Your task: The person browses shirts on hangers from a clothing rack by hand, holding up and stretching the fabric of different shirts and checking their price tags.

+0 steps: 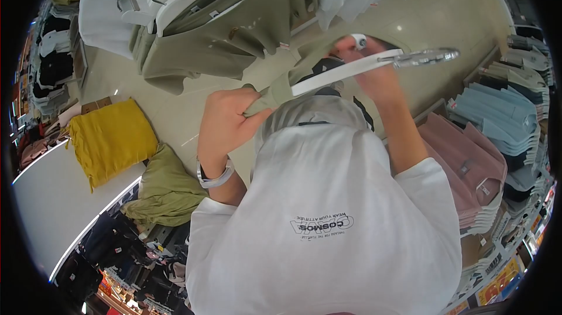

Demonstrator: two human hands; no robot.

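Observation:
An olive-green shirt (pixel 316 51) hangs in front of my chest, partly threaded on a white hanger (pixel 345 74). My left hand (pixel 229 120), with a watch on its wrist, is closed around a sleeve or shoulder of the shirt at one end of the hanger. The hanger's metal hook (pixel 427 57) points out to the right. Behind the hanger, my right hand (pixel 372 69) is slightly blurred, its fingers curled at the shirt's neckline beside a small white label (pixel 359 41). The hanger partly hides those fingers.
Olive shirts (pixel 228 34) on white hangers hang from a rack ahead. At left, a yellow garment (pixel 114 139) lies on a white surface (pixel 64 198), with a green garment (pixel 167 189) beside it. Folded pink shirts (pixel 459 165) and light-blue shirts (pixel 494 113) are stacked at right.

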